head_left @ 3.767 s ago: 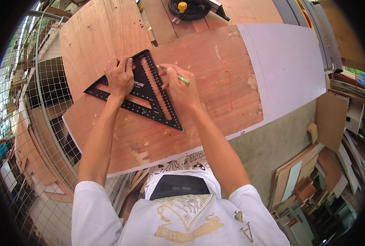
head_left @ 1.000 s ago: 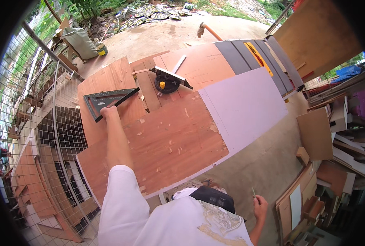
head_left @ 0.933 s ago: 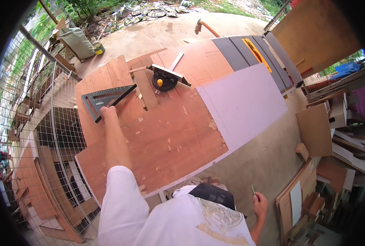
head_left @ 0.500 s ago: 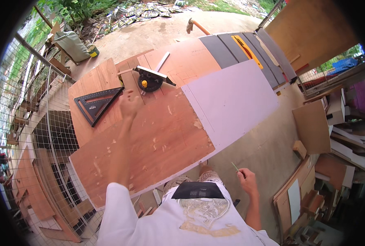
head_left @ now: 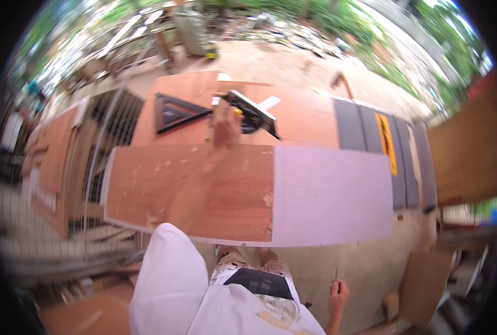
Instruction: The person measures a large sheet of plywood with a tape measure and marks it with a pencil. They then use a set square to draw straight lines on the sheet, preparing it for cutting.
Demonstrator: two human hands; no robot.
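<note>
My left hand [head_left: 226, 126] reaches over the bench beside a black mitre gauge [head_left: 251, 119] with a yellow knob and a silver fence. Motion smears its fingers, so I cannot tell whether they grip the gauge. Just left of that hand lies a black triangular speed square [head_left: 185, 121]. Low on the right, away from the bench, my right hand [head_left: 338, 293] is closed on a thin green pencil-like stick [head_left: 337, 273] pointing upward. In front of me is a long board, its left half brown wood [head_left: 204, 187] and its right half pale lilac [head_left: 332, 195].
Grey panels [head_left: 350, 124] and a yellow tool [head_left: 387, 144] lie at the bench's right end. A white strip [head_left: 269, 103] rests behind the gauge. Wire mesh [head_left: 64, 206] stands at the left, and a brown sheet [head_left: 424, 285] leans at lower right.
The view has turned and now looks farther out. My left hand has moved right, from near the speed square to the mitre gauge. My right hand still holds the stick, now lower in view.
</note>
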